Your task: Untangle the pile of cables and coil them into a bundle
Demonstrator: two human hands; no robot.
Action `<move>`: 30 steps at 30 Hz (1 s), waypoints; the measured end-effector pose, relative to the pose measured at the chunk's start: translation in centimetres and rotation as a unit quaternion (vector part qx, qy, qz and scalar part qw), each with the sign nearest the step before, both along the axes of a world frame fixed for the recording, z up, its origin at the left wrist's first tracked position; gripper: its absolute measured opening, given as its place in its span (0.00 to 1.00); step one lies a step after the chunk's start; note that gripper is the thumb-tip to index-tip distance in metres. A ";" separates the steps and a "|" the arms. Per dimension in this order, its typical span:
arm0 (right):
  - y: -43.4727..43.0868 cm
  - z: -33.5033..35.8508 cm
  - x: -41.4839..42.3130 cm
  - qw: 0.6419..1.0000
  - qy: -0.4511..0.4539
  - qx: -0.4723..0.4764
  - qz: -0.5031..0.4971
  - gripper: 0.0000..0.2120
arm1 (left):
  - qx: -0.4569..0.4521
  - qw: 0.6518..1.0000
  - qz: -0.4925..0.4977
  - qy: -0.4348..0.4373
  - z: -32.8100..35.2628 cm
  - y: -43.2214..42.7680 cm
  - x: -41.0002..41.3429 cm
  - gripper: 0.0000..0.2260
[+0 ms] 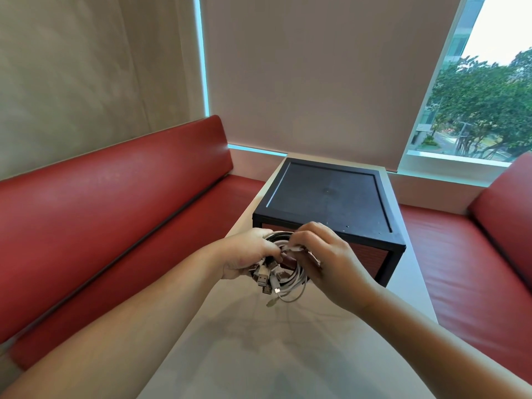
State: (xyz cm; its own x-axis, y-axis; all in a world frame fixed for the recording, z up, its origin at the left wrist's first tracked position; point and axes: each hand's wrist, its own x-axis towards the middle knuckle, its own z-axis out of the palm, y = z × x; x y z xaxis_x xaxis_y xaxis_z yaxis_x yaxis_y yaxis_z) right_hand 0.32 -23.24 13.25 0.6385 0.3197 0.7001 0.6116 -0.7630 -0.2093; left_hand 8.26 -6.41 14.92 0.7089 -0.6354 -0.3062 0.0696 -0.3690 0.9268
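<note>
Head view: left hand (247, 251) grips coil (283, 269) at 9 o'clock; right hand (322, 254) pinches a strand. Risk: dangling plugs (263, 276) snag, loops slip.

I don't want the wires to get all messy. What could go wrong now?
1. The coil of cables seems to be held up above the table, only by the left hand and the right hand. If either grip loosens, the loops might spring apart.
2. Several plugs and a thin white loop dangle below the coil. They could snag on each other and knot up.
</note>
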 end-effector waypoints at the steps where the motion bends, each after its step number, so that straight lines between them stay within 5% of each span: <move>1: 0.1 0.2 0.1 0.999 -0.002 -0.032 -0.001 0.08 | -0.001 1.000 0.003 0.001 0.0 0.0 0.0 0.10; 8: -0.2 0.6 0.2 0.993 -0.042 -0.109 -0.025 0.08 | -0.003 1.000 -0.012 0.016 0.3 0.0 0.0 0.12; 16: -0.5 -0.6 0.3 0.998 -0.058 0.008 -0.014 0.09 | 0.001 0.999 0.002 0.035 0.2 0.2 0.0 0.10; 23: -0.6 -0.5 0.0 0.998 -0.062 0.004 0.003 0.04 | -0.003 1.000 0.008 0.024 0.6 0.3 -0.1 0.13; 30: -1.8 1.0 -1.4 0.998 0.015 0.059 -0.004 0.15 | -0.001 0.999 0.006 -0.044 0.8 1.1 0.2 0.11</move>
State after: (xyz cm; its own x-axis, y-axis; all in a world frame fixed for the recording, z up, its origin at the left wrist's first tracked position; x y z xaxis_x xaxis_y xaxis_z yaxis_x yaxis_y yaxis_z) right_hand -1.08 -25.00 14.21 0.6615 0.2315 0.7133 0.5978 -0.7370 -0.3153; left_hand 8.49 -5.35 15.68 0.7412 -0.6268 -0.2403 -0.0085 -0.3668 0.9303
